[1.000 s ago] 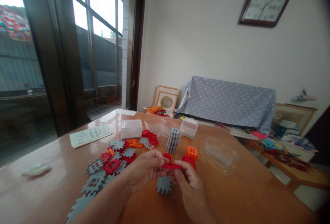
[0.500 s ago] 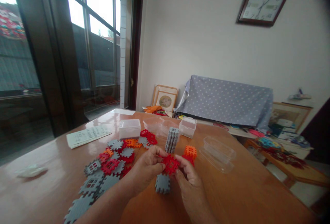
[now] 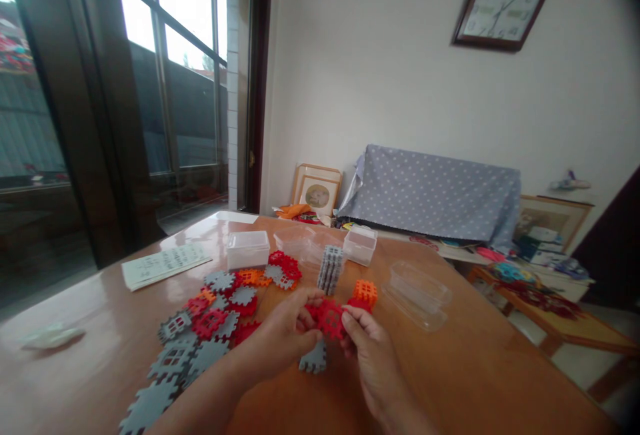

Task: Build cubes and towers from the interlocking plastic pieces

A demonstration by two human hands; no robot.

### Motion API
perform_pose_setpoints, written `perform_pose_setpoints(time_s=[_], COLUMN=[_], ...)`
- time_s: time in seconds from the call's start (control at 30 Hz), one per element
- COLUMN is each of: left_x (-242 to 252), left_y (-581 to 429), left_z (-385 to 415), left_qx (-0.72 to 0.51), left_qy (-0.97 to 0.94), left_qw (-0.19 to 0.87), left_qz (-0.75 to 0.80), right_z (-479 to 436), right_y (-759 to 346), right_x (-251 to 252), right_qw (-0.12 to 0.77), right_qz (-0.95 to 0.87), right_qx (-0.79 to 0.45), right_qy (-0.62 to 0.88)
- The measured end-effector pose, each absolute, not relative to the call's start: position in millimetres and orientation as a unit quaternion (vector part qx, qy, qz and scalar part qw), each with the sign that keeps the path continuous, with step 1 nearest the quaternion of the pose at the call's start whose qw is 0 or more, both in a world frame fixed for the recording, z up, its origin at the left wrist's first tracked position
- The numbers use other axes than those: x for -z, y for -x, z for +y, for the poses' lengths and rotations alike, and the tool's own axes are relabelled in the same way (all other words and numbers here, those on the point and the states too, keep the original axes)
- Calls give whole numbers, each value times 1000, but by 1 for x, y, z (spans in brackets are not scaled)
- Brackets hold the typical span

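Between my two hands is a red toothed building tile point(image 3: 331, 319) with window-like openings. My left hand point(image 3: 293, 325) grips its left side, fingers curled and thumb below. At its right edge my right hand point(image 3: 367, 341) pinches it between thumb and fingers. Just beneath the red tile lies a grey stack of tiles point(image 3: 313, 359), partly covered by my left hand. Behind my hands stands a tall grey stack of window tiles point(image 3: 331, 269). An orange stack point(image 3: 365, 291) sits to the right, with red tiles point(image 3: 359, 305) beside it, partly hidden.
Loose grey, red and orange tiles point(image 3: 210, 321) spread along the left. Clear plastic boxes stand behind them, one at left point(image 3: 249, 249) and one at right point(image 3: 361, 245). A clear lid-like tray point(image 3: 419, 295) lies right, a paper pad point(image 3: 167, 265) left, a crumpled white item point(image 3: 53, 336) farther left.
The red tile has been turned slightly between my hands. My right thumb now lies over its upper right edge, and my left thumb has shifted lower. The view has swung slightly right.
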State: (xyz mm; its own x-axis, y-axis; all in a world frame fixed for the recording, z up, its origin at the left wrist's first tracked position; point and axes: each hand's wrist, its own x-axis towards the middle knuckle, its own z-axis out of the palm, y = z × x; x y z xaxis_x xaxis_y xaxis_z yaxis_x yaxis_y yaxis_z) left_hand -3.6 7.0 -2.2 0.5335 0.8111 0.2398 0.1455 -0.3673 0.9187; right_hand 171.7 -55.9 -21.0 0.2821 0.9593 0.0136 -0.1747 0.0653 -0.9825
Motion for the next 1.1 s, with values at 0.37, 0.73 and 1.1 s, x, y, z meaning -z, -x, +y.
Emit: perform_pose_setpoints(time_s=[0.37, 0.73, 1.1], left_x=[-12, 13, 32], left_y=[9, 19, 7], left_z=[4, 43, 48], left_qx=[-323, -421, -372], left_qy=[-832, -740, -755], left_qw=[318, 314, 316], left_qz=[321, 419, 437], right_z=[-54, -52, -47], right_y=[-173, -174, -171], right_x=[26, 29, 38], right_qw=[611, 630, 593], right_qz=[-385, -347, -375], right_qx=[-466, -426, -414], right_qy=[511, 549, 579])
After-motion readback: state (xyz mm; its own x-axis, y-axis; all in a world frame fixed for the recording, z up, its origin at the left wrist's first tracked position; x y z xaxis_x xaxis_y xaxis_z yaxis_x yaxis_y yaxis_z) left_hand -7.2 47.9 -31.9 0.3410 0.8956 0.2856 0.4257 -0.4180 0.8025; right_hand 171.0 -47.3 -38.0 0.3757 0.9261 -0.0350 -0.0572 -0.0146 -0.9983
